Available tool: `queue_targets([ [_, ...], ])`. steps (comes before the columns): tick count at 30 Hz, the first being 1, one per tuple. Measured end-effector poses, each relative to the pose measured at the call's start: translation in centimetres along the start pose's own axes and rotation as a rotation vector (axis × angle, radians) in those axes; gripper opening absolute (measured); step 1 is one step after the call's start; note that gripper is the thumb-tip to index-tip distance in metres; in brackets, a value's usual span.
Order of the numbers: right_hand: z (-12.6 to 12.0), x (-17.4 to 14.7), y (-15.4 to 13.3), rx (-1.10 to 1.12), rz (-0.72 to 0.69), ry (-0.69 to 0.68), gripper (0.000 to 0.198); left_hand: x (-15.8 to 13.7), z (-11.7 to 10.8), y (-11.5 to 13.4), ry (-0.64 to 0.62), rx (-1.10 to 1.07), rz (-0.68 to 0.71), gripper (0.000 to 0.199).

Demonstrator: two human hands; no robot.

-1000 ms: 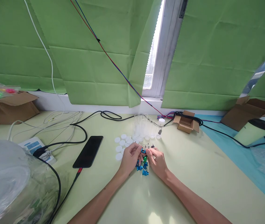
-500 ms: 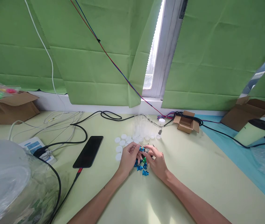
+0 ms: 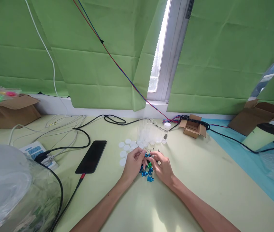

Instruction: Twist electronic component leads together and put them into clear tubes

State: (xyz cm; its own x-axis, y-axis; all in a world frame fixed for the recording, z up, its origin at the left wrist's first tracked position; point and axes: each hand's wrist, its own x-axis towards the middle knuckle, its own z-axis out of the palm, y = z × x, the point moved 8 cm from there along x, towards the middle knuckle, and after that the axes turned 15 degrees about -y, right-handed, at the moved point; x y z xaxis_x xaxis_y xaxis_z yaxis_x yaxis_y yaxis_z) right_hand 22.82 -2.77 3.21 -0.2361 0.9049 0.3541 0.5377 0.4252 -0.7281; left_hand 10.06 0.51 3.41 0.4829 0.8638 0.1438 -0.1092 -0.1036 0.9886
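Between the fingertips of my two hands is a small shiny blue metal fitting (image 3: 147,155). My left hand (image 3: 134,163) is closed and pinches its left side. Curled in at the other end, my right hand (image 3: 163,167) has its thumb and fingers round a small silvery bit, too small to name. Below the hands several more blue fittings (image 3: 150,178) lie loose on the table, with a green one (image 3: 149,165) among them, partly covered by the fingers. Thin metal pieces (image 3: 153,149) show just beyond my fingertips.
White round caps (image 3: 122,154) lie left of my hands. Clear tubes (image 3: 146,130) stand behind them, beside a capped one (image 3: 166,130). A phone (image 3: 91,157) on a cable is at left, near a plastic-wrapped bundle (image 3: 8,180). A small carton (image 3: 193,130) and black cables are at the back.
Both hands stay in nearly the same place. The blue fitting has shifted slightly to the right between the fingertips, with the right fingers closer on it.
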Motion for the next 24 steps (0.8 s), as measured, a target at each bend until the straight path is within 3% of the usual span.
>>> queue_targets([
  [13, -0.5, -0.1, -0.9, -0.015, -0.023, 0.037, 0.022, 0.0, 0.0, 0.2, -0.037, 0.111, 0.031, 0.029],
  [24, -0.5, -0.2, -0.7, -0.013, -0.047, 0.080, 0.014, -0.6, 0.1, 1.7, 0.036, 0.261, 0.061, 0.027],
])
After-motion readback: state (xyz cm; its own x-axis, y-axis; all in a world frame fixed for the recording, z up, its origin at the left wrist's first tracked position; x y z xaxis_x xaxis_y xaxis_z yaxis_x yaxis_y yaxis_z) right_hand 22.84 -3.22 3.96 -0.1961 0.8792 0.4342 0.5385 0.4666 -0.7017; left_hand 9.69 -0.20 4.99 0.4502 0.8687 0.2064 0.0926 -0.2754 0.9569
